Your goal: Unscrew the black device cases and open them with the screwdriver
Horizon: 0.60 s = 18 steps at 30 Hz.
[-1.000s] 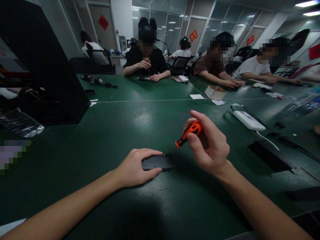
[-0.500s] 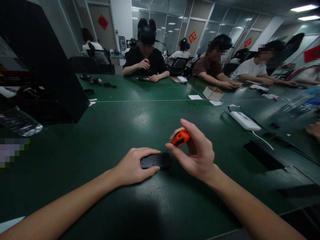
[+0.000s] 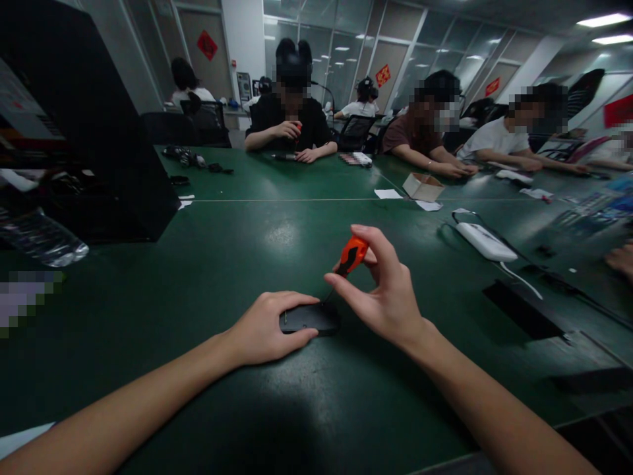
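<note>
A small flat black device (image 3: 310, 317) lies on the green table (image 3: 257, 251) in front of me. My left hand (image 3: 264, 329) grips its left end, thumb on the near side and fingers over the far edge. My right hand (image 3: 383, 290) pinches an orange-handled screwdriver (image 3: 350, 256), held nearly upright. Its thin shaft slants down to the device's upper right corner; the tip is too small to make out.
A large black box (image 3: 84, 132) stands at the left with a plastic bottle (image 3: 42, 241) beside it. A white power strip (image 3: 484, 241) with cable, black flat parts (image 3: 517, 309) and a small cardboard box (image 3: 422, 187) lie to the right. Several seated people work along the far side.
My right hand has moved left and closer to the device, and the screwdriver has swung from a slant to nearly upright. The left hand has stayed on the device.
</note>
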Available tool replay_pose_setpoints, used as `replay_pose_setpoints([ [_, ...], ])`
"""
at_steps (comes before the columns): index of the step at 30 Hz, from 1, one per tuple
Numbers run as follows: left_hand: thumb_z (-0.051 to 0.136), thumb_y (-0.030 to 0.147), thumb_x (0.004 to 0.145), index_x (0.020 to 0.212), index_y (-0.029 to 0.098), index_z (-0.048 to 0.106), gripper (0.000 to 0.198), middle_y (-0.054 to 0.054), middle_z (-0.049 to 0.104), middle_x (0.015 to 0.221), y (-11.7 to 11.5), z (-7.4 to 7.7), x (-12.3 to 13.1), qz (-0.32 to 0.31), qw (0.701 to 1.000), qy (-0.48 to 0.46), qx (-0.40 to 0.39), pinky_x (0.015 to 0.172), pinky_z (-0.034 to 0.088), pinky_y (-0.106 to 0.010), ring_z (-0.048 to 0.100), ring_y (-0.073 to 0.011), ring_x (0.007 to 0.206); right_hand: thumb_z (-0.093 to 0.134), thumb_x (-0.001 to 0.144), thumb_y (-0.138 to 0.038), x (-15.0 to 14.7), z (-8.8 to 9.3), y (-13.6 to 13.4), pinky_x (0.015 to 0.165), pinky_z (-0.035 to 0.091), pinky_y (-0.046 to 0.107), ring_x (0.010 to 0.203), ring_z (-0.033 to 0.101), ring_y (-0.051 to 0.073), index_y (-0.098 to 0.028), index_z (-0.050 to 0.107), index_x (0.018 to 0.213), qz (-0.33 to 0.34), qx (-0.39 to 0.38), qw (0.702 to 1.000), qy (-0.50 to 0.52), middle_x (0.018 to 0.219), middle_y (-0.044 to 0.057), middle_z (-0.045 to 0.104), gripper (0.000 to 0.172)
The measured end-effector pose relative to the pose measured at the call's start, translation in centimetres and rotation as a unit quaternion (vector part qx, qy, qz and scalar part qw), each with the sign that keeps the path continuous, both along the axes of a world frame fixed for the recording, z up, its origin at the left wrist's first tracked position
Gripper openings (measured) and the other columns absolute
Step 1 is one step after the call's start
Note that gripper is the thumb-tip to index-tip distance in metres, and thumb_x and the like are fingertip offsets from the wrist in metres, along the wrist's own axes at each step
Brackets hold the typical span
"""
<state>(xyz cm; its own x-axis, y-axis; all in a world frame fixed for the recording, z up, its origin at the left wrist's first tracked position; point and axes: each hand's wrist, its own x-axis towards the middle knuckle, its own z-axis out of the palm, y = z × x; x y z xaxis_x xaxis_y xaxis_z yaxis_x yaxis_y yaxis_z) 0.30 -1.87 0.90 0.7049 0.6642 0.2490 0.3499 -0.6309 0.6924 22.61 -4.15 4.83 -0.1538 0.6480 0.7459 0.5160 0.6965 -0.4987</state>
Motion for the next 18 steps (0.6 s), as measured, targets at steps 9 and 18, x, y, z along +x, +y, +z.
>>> replay_pose_setpoints([
  [9, 0.074, 0.035, 0.086, 0.126, 0.022, 0.067, 0.043, -0.005, 0.074, 0.12, -0.06, -0.04, -0.13, 0.001, 1.0, 0.006, 0.001, 0.096, 0.053, -0.036, 0.071, -0.0241, 0.106, 0.073, 0.085, -0.02, 0.03, 0.1, -0.21, 0.083, 0.061, 0.036, 0.088, 0.07, 0.018, -0.031, 0.042, 0.141, -0.02, 0.03, 0.999, -0.008, 0.113, 0.004, 0.066, 0.064],
  [18, 0.075, 0.034, 0.085, 0.126, 0.021, 0.067, 0.043, -0.004, 0.075, 0.119, 0.08, -0.03, -0.02, 0.0, 1.0, -0.001, 0.005, 0.095, 0.053, -0.034, 0.071, -0.0225, 0.105, 0.06, 0.092, -0.015, 0.04, 0.21, -0.35, 0.086, 0.062, 0.037, 0.087, 0.071, 0.016, -0.031, 0.031, 0.151, 0.015, -0.023, 1.0, -0.001, 0.107, 0.004, 0.068, 0.067],
])
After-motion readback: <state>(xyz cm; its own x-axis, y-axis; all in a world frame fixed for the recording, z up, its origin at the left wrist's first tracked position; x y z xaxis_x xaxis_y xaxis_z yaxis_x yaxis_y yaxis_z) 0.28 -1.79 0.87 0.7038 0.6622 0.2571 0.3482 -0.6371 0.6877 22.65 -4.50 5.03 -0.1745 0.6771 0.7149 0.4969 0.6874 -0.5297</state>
